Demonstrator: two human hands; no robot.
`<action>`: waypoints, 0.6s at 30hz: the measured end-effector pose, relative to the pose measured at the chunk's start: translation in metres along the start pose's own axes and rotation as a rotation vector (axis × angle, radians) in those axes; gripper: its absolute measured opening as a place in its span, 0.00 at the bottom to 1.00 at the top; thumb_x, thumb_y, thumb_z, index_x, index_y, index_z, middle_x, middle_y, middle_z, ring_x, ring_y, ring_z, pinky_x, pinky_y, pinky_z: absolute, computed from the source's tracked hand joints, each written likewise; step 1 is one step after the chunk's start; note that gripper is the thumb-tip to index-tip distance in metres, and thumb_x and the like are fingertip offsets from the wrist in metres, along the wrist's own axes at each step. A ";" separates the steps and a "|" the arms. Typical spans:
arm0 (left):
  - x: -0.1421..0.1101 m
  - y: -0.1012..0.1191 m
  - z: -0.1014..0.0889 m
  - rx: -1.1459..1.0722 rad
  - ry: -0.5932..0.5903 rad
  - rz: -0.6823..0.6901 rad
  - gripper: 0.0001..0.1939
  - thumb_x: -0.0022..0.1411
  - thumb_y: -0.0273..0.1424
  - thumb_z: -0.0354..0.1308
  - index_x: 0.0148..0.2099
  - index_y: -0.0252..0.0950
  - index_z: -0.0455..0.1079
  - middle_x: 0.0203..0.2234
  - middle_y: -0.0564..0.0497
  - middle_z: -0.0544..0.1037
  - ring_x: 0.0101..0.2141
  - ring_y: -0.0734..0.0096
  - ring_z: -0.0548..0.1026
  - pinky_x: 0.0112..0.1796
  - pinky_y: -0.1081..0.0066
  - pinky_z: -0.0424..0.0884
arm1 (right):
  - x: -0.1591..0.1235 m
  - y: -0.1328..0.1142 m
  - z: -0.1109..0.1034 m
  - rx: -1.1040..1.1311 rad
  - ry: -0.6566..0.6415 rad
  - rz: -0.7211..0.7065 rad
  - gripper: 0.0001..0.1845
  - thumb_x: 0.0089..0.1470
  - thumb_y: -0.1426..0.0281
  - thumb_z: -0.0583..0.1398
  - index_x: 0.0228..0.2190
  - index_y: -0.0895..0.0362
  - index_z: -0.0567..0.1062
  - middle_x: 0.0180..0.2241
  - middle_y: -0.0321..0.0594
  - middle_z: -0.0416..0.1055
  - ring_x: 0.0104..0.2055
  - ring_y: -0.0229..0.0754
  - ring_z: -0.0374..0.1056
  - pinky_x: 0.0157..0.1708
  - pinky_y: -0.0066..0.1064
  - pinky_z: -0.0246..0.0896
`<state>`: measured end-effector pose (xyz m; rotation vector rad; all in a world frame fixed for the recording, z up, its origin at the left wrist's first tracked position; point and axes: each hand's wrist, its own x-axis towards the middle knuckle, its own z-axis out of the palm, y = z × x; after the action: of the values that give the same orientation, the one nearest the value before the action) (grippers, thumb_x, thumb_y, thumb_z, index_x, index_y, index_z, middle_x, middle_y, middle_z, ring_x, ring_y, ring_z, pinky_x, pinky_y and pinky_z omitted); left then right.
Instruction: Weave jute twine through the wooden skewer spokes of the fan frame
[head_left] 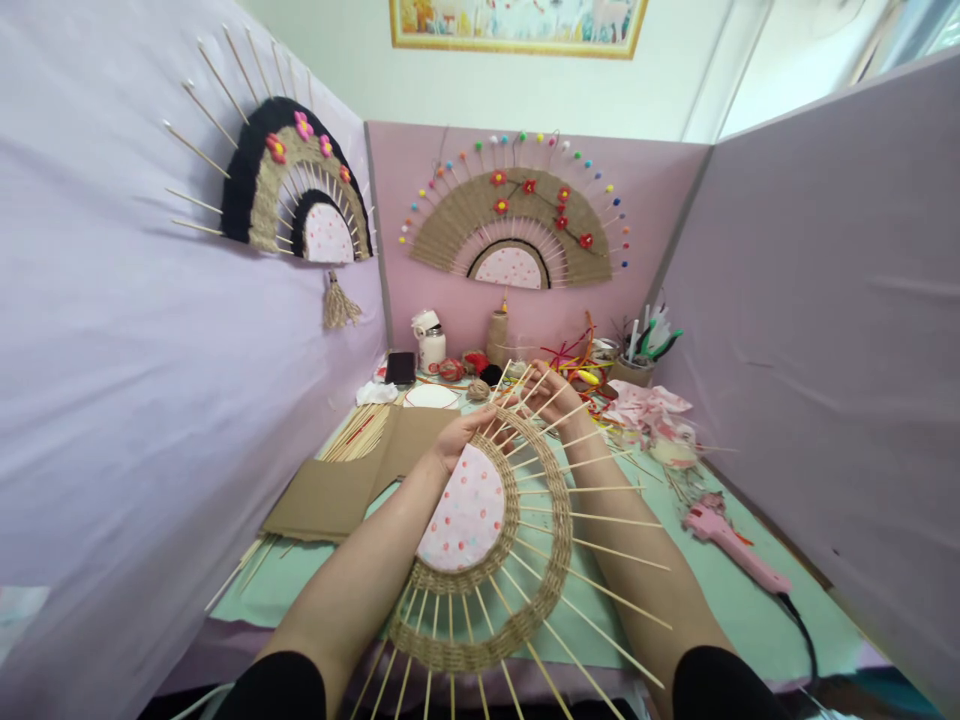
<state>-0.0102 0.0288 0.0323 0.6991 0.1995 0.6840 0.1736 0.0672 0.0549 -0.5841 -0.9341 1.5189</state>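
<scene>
A fan-shaped weaving with a pink dotted half-circle centre (463,510), bands of woven twine (561,510) and many thin wooden sticks (615,522) radiating outward stands tilted in front of me. My left hand (466,432) grips its upper end, with the fingers partly behind the sticks. My right hand (553,393) is beside the uppermost sticks, its fingers bent and pinched together behind them. What lies between those fingertips is too small to make out.
Cardboard pieces (330,495) and a bundle of sticks (367,430) lie left. A pink glue gun (739,550) with a black cord lies right. Behind are yarn balls (477,390), a white bottle (430,345), a phone (400,368) and pink dotted cloth (649,402). Finished fans (517,215) hang on the partitions.
</scene>
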 end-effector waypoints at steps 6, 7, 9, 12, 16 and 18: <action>0.001 0.000 -0.003 -0.012 -0.043 -0.021 0.20 0.61 0.26 0.48 0.56 0.34 0.63 0.41 0.41 0.75 0.42 0.62 0.74 0.35 0.68 0.69 | 0.003 -0.007 -0.007 0.099 -0.063 -0.122 0.03 0.51 0.71 0.57 0.28 0.54 0.66 0.23 0.28 0.61 0.19 0.29 0.48 0.21 0.22 0.51; 0.001 -0.001 -0.004 -0.015 -0.039 -0.024 0.20 0.61 0.26 0.48 0.56 0.33 0.63 0.41 0.40 0.75 0.43 0.62 0.74 0.35 0.68 0.69 | 0.004 -0.007 -0.007 0.107 -0.071 -0.143 0.03 0.51 0.71 0.58 0.28 0.54 0.67 0.24 0.29 0.63 0.19 0.29 0.49 0.21 0.22 0.52; 0.001 -0.001 -0.004 -0.026 -0.037 -0.034 0.20 0.61 0.26 0.48 0.56 0.33 0.63 0.42 0.40 0.75 0.43 0.61 0.73 0.36 0.68 0.68 | 0.007 -0.006 -0.007 0.110 -0.079 -0.174 0.03 0.49 0.73 0.59 0.29 0.54 0.68 0.26 0.29 0.66 0.18 0.28 0.49 0.20 0.21 0.51; 0.000 -0.001 -0.003 -0.041 -0.048 -0.043 0.20 0.61 0.26 0.48 0.56 0.33 0.63 0.43 0.40 0.75 0.43 0.62 0.74 0.36 0.68 0.68 | 0.013 -0.003 -0.007 0.084 -0.028 -0.185 0.06 0.46 0.74 0.62 0.28 0.53 0.70 0.27 0.29 0.70 0.16 0.26 0.47 0.19 0.20 0.52; 0.000 -0.002 -0.001 -0.040 -0.055 -0.043 0.20 0.62 0.26 0.46 0.57 0.33 0.63 0.42 0.41 0.75 0.42 0.63 0.74 0.36 0.69 0.68 | 0.022 0.010 -0.004 0.025 0.053 -0.163 0.09 0.40 0.76 0.65 0.26 0.55 0.71 0.25 0.32 0.72 0.17 0.27 0.53 0.17 0.21 0.52; 0.001 -0.003 0.001 -0.041 -0.058 -0.040 0.20 0.63 0.26 0.45 0.56 0.32 0.63 0.42 0.41 0.76 0.42 0.63 0.74 0.37 0.69 0.68 | 0.024 0.021 -0.002 0.004 0.062 -0.148 0.09 0.39 0.77 0.66 0.26 0.57 0.72 0.23 0.34 0.72 0.16 0.28 0.54 0.15 0.22 0.50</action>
<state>-0.0079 0.0277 0.0312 0.6729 0.1452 0.6268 0.1591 0.0919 0.0405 -0.5439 -0.9067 1.3636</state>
